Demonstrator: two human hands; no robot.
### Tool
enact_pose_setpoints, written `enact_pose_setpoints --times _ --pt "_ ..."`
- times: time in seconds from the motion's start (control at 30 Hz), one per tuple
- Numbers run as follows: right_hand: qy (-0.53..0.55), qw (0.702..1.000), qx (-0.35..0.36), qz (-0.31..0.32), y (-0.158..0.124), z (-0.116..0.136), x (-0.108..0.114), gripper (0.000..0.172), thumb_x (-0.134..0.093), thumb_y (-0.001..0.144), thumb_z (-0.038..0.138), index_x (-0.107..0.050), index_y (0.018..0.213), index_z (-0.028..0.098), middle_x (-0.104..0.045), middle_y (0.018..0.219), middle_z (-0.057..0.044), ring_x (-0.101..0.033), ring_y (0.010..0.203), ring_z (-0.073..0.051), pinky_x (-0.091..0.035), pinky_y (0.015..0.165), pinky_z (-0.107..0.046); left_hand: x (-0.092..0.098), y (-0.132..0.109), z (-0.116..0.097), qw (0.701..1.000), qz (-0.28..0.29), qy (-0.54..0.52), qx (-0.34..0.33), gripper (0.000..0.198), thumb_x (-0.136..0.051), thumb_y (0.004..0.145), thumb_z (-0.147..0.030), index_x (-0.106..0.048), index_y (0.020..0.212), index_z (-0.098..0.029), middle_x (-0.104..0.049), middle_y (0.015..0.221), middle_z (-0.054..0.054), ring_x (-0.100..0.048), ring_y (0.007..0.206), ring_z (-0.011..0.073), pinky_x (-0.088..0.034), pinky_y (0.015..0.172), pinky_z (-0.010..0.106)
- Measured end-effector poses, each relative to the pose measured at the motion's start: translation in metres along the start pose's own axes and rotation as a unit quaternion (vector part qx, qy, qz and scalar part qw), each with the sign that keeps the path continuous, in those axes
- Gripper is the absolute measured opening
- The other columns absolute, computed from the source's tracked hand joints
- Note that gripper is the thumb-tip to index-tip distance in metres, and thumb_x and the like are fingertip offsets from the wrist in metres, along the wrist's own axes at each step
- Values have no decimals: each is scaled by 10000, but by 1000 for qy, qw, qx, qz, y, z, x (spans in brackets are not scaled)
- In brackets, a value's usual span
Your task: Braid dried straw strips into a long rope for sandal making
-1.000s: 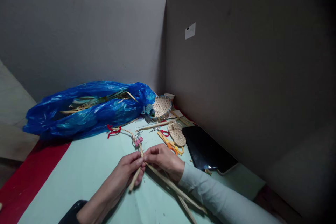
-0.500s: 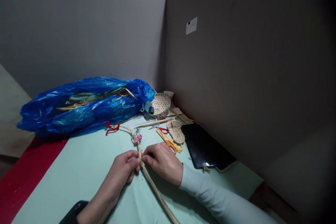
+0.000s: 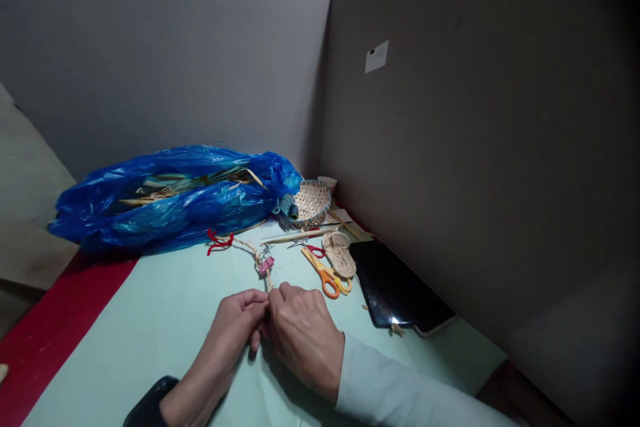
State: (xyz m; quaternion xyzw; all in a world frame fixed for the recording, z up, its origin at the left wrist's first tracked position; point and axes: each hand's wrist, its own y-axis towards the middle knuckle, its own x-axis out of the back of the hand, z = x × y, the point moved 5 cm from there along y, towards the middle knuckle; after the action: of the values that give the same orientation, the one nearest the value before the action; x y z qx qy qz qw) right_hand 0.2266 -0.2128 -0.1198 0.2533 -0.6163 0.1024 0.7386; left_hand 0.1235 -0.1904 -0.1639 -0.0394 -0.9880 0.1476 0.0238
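Observation:
A pale braided fibre cord (image 3: 269,279) runs toward me across the pale green table cover, with a pink binder clip (image 3: 267,265) on it. Red pieces of yarn (image 3: 220,241) are tied at its far left end. My left hand (image 3: 234,321) pinches the near end of the cord between thumb and fingers. Right beside it, touching, my right hand (image 3: 306,337) has its fingers curled closed over the same spot. That hand's back hides the fingertips and the rest of the fibre.
Orange-handled scissors (image 3: 327,282), a flat woven oval piece (image 3: 340,253) and a black tablet (image 3: 400,287) lie to the right. A blue plastic bag (image 3: 210,213) of dry leaves stretches along the back. Beside it stands a woven basket (image 3: 314,200). Grey partitions (image 3: 450,147) enclose the table.
My right hand has turned over and come in against the left, covering the cord where they meet. The long loose fibre that trailed toward me is out of sight. The view has shifted slightly.

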Motion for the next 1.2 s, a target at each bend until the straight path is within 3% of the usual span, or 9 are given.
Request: enact_pose_setpoints --times 0.2,0.33,0.43,0.5,0.63,0.7,0.93,1.03,1.2 --pt "-59 997 55 5 -13 18 -4 245 -468 857 52 -582 1073 62 -614 881 -121 -577 773 -255 -358 553 -335 5 1 -1 998 26 -61 12 259 -712 641 -369 -614 689 -135 -491 429 -74 -310 343 13 -180 384 148" --pt "93 995 41 18 -21 -5 17 195 -477 915 237 -633 987 143 -651 882 -77 -592 790 -199 -401 649 -300 7 0 -3 996 40 -60 47 303 -764 606 -353 -625 732 -116 -399 419 -110 -255 371 6 -108 389 141" --pt "210 977 -31 -1 -11 -34 29 237 -455 933 261 -660 1008 167 -676 929 -67 -602 846 -169 -410 754 -276 5 -1 -6 994 82 -66 40 304 -762 634 -330 -628 795 -108 -569 560 -34 -259 393 -3 -79 393 151" --pt "294 953 -60 36 0 -45 20 253 -514 903 291 -653 1060 150 -684 952 -81 -607 865 -177 -421 779 -280 6 -1 -8 992 98 -75 36 310 -770 626 -314 -617 807 -113 -632 665 7 -272 404 -6 -85 398 157" --pt "520 828 -96 188 16 -40 -22 235 -488 904 295 -650 905 125 -666 796 -44 -565 610 -108 -435 586 -214 7 -2 -10 992 116 -54 20 306 -744 655 -320 -573 824 -131 -609 623 -15 -271 409 6 -99 417 168" --pt "549 802 -122 201 18 -38 -33 224 -482 894 275 -639 848 122 -635 738 -23 -491 513 -81 -397 507 -195 7 -2 -12 994 110 -29 3 320 -724 669 -330 -535 854 -151 -639 644 -2 -278 409 13 -107 426 173" --pt "401 909 -90 77 16 -40 -15 147 -580 801 222 -678 723 146 -653 662 1 -525 639 -104 -347 599 -207 8 -1 -11 995 85 45 -24 278 -683 657 -333 -485 817 -221 -579 553 -63 -434 468 92 -211 460 187" --pt "397 909 -108 62 15 -41 -14 147 -575 788 228 -664 710 140 -625 626 7 -502 600 -97 -323 559 -203 14 -4 -19 980 61 172 -77 156 -629 715 -347 -566 706 -204 -568 509 -48 -429 450 114 -255 474 220" --pt "419 898 -128 44 14 -40 -16 123 -567 766 209 -624 679 142 -608 600 7 -490 559 -94 -324 530 -195 15 -19 -35 924 -23 360 -127 241 -527 816 -322 -632 631 -207 -649 581 6 -576 586 190 -363 571 261"
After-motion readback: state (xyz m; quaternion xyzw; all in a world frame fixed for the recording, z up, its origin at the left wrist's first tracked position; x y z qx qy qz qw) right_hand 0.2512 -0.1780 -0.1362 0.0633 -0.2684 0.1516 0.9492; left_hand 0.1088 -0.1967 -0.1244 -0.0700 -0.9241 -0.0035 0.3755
